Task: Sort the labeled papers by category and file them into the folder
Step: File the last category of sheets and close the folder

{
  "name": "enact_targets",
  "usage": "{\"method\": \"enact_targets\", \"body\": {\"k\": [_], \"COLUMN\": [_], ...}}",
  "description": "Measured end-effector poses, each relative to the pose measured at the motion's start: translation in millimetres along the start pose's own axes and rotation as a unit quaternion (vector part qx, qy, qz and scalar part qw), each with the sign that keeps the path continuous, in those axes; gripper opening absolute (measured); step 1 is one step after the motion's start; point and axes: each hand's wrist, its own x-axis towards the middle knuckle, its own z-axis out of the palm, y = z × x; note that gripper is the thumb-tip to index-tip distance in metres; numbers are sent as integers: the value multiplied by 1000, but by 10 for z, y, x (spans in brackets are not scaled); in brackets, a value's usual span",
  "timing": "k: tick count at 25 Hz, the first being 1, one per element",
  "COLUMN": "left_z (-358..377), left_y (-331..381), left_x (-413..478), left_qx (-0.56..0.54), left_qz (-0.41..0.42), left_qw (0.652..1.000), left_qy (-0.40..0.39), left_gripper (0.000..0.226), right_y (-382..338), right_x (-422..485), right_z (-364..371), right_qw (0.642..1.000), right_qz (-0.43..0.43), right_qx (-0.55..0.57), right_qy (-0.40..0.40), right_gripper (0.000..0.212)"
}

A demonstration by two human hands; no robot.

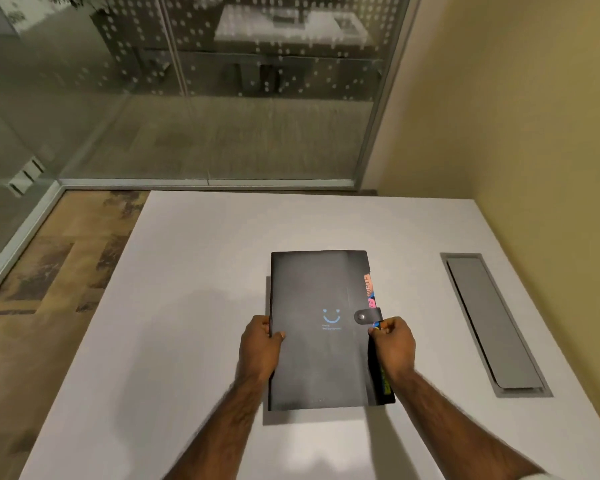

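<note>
Near edge: two bare forearms reaching in over the white table (pixel 194 271). Left hand (pixel 260 344) curled round the left edge of the folder (pixel 319 368), thumb on the cover, fingers underneath. Right hand (pixel 394 344) curled and pinching the folder's right edge just below the strap (pixel 367 315); whether on the cover or on a tab, cannot tell. Black folder flat at mid-table between the two hands, cover down, strap snapped over the right edge, pale smile mark (pixel 331 317) uppermost. Coloured index tabs (pixel 370 289) protruding along the right edge, beyond and below the strap. No loose papers in view. Farther right, well apart: grey cable hatch (pixel 492 323) set into the table. Beyond the far edge: glass partition (pixel 222 98).

Step in hand, judged: handling the closed folder at its clasp, either before opening or after filing; cannot tell which. Next move, if opening: steadying with the left hand, lifting the strap off its snap with the right, then turning the cover back to expose the tabbed sections.
</note>
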Motion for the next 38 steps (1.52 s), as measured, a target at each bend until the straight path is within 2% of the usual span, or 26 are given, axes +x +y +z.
{"method": "enact_targets", "body": {"k": [10, 19, 25, 29, 32, 35, 38], "left_z": [1107, 1311, 1383, 1430, 1458, 1512, 1611], "left_y": [571, 496, 401, 295, 286, 357, 302], "left_x": [406, 757, 832, 860, 816, 660, 578], "left_qx": [75, 139, 142, 136, 176, 282, 372], "left_qz": [-8, -33, -33, -55, -47, 43, 114], "left_qw": [997, 990, 989, 989, 983, 958, 917], "left_qy": [1, -1, -11, -24, -15, -15, -85], "left_gripper": [16, 16, 7, 13, 23, 40, 63], "right_y": [223, 280, 403, 474, 485, 479, 619], "right_x": [1204, 1589, 1598, 1586, 1504, 1329, 1127], "right_z": [-467, -279, -187, -154, -130, -80, 26], "right_qw": [999, 996, 993, 992, 986, 963, 895], "right_qz": [23, 41, 53, 47, 16, -93, -220], "right_qx": [-13, -60, -83, -96, -145, -249, -378], "right_qy": [-18, -59, -67, -73, -82, -41, -87], "right_gripper": [19, 16, 12, 9, 16, 39, 65]}}
